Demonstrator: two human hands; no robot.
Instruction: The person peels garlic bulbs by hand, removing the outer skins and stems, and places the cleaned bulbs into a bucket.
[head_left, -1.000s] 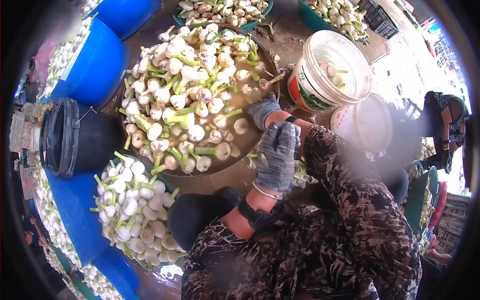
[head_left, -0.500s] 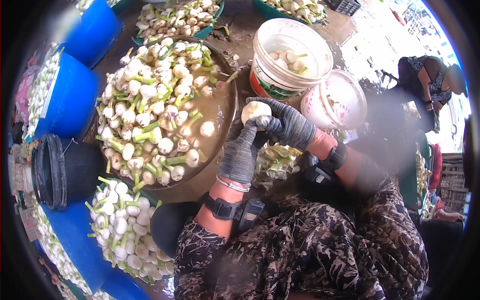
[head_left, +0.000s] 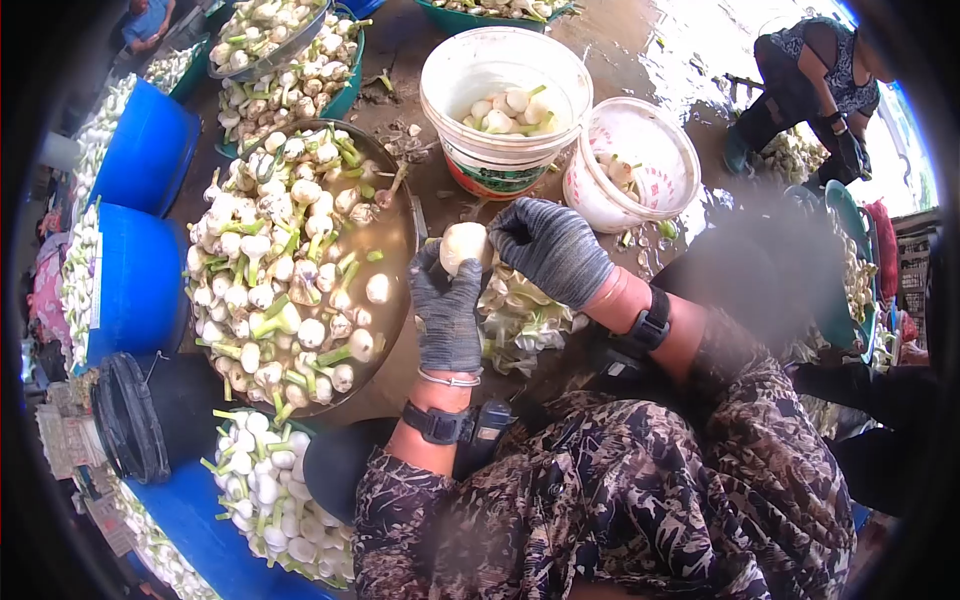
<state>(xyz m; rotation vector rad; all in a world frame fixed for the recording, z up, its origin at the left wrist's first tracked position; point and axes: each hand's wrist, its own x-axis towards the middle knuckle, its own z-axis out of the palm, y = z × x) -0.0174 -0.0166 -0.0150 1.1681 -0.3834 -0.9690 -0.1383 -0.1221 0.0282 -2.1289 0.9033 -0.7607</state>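
Note:
My left hand [head_left: 447,318], in a grey knit glove, holds a pale garlic bulb [head_left: 464,248] up between thumb and fingers. Right beside the bulb is my gloved right hand [head_left: 556,252], its fingers curled in and pinched; whatever they may hold is hidden. Below the hands lies a heap of leafy peelings [head_left: 525,325]. To the left, a wide round pan [head_left: 412,215] of murky water is heaped with untrimmed garlic [head_left: 265,265] with green stalks. Beyond my hands stands a white bucket [head_left: 500,150] with several pale bulbs inside.
A smaller white bucket [head_left: 650,165] with a few bulbs leans beside the first. Blue tubs [head_left: 140,285] and a black bucket [head_left: 165,415] line the left. Cleaned garlic [head_left: 275,490] is piled at lower left. A co-worker [head_left: 825,85] bends over at upper right.
My hands have moved apart slightly, the right one shifting off the bulb while the left keeps hold of it. The view has shifted, and the co-worker appears more fully.

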